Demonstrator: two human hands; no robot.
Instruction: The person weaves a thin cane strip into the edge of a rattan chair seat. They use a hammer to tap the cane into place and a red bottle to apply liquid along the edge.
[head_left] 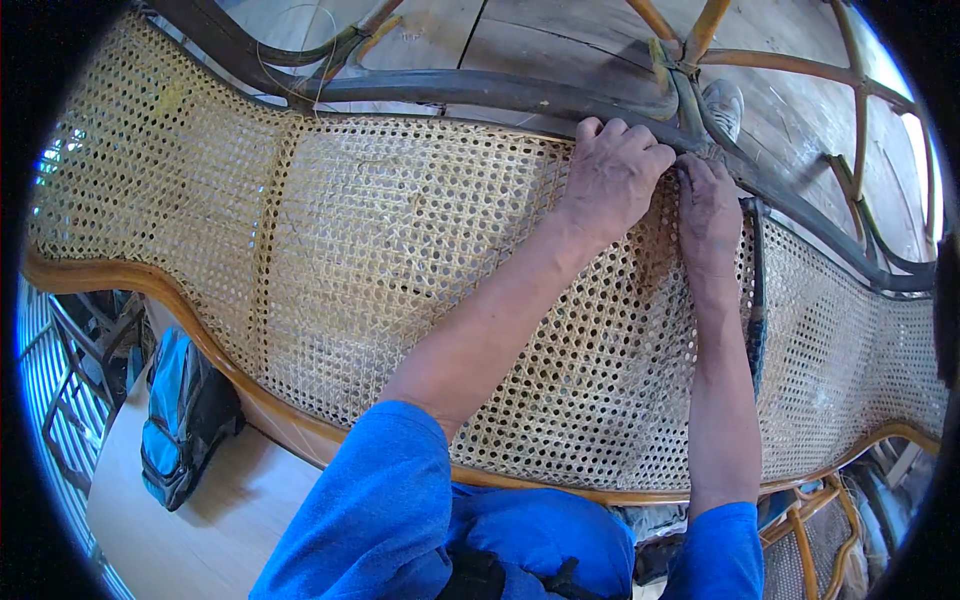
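Note:
A long woven cane panel (pixel 400 240) stretches across in front of me inside a rattan frame. Both my hands work close together at its far edge, along the dark frame rail (pixel 470 88). My left hand (pixel 618 172) has its fingers curled against the rail and the cane edge. Just right of it, my right hand (pixel 708 200) is closed, fingertips pressed at the same edge. Whatever the fingers of either hand pinch is hidden. Beside my right wrist, a tool with a dark shaft and blue grip (pixel 758 300), like a hammer, lies on the cane.
A curved brown rail (pixel 190 335) borders the panel's near side. Bent rattan poles (pixel 780 62) rise beyond the far rail. A loose thin strand (pixel 318 50) loops at the upper left. A blue and black backpack (pixel 178 430) sits at lower left. A shoe (pixel 722 105) shows beyond the frame.

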